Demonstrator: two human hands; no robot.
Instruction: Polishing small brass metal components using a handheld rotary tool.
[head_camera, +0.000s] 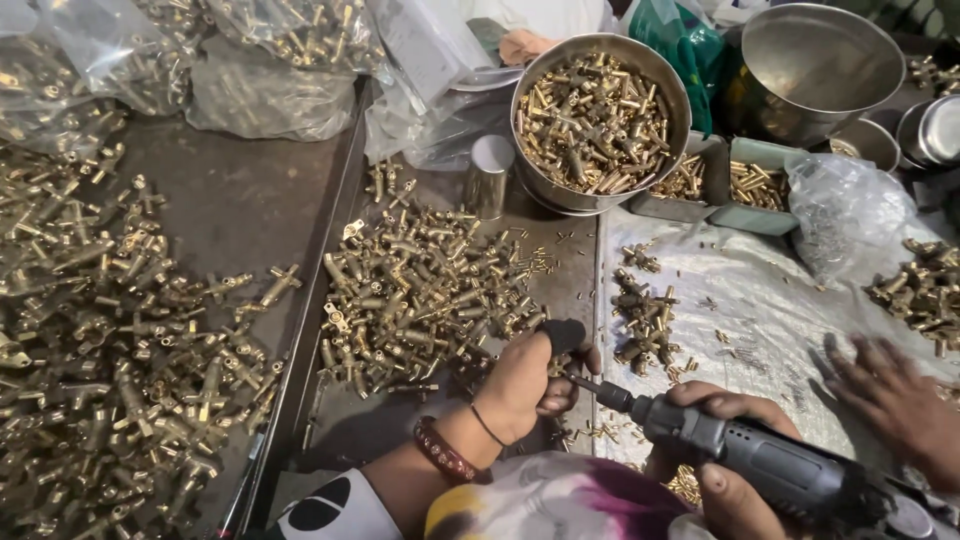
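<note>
Gripping a grey electric screwdriver in the right hand, fingers wrapped tight around its barrel, bit pointing up and left. Pinching a small brass fitting in the left hand, fingers curled shut around it, just at the tip of the bit; black knob poking out above the fingers. Wearing a beaded bracelet and a thin dark band on the left wrist. Working low at the near edge of the counter, between a large heap of brass fittings and a smaller cluster of fittings lying on a crinkled white sheet. Spreading flat on that sheet at the far right: another person's hand, fingers apart, well clear of the tool. Covering the left of the counter: a wide scatter of brass parts. Standing behind the heap: a round steel bowl full of brass pieces, a small steel cup just beside it, and an empty steel bowl further right. Lying along the back: clear plastic bags holding more fittings.
</note>
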